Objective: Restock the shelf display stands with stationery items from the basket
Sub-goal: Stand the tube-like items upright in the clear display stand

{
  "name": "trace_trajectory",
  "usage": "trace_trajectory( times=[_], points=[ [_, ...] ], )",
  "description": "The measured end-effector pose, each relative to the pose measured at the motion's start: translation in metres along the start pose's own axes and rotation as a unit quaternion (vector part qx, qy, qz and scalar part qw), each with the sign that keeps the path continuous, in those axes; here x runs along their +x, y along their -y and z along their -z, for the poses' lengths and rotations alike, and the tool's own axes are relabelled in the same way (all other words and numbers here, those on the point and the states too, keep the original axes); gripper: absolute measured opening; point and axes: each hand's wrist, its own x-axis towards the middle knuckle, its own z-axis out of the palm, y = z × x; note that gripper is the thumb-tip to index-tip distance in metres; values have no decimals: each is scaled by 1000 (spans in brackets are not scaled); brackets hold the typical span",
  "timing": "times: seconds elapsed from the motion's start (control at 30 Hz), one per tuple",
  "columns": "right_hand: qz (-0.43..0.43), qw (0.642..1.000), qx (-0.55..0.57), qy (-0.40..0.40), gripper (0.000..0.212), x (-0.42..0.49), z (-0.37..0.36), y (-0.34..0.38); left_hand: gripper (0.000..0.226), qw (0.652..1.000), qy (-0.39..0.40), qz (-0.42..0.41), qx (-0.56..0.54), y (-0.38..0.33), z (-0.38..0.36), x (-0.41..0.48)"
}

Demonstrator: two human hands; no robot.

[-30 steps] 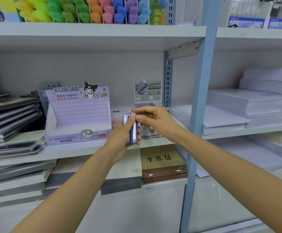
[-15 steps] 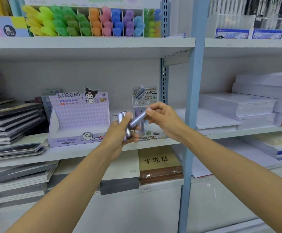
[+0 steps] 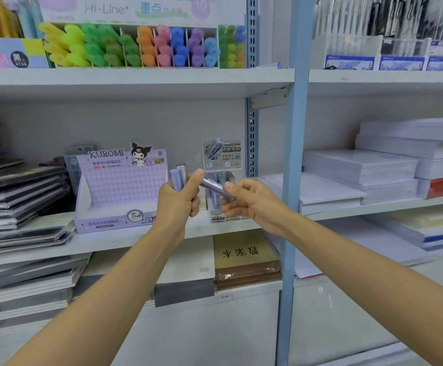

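My left hand grips a small bunch of pale purple lead tubes, their tops sticking up above my fingers. My right hand pinches one more purple tube, tilted, its upper end near my left thumb. Both hands hover in front of the middle shelf, between the purple KUROMI display box, whose tray looks empty, and a small clear display stand holding several tubes. The basket is out of view.
Stacks of notebooks fill the shelf at left. White paper reams lie at right beyond the blue upright post. Coloured highlighters stand on the shelf above. A brown booklet pile lies on the shelf below.
My right hand has pulled one tube out of the bunch in my left hand and tilted it to the right. The view has tipped upward a little.
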Motion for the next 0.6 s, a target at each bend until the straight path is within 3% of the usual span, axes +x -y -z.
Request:
trace_trajectory(
  times=[0.17,0.3,0.37,0.5,0.6],
  points=[
    [78,986,-146,0,26,-2,-4,0,32,1000,-1,14,22,-2,-2,0],
    [74,992,-103,15,19,-2,-4,6,29,998,55,9,-27,-1,-3,-1],
    [73,994,-77,22,21,-3,-5,6,15,997,74,0,-6,2,-4,-2],
    [44,994,-94,36,33,-5,-5,1,13,998,60,-9,33,10,-7,-5],
    [55,989,-134,0,28,-3,-2,0,11,997,49,-3,54,11,-7,-4]
  ],
)
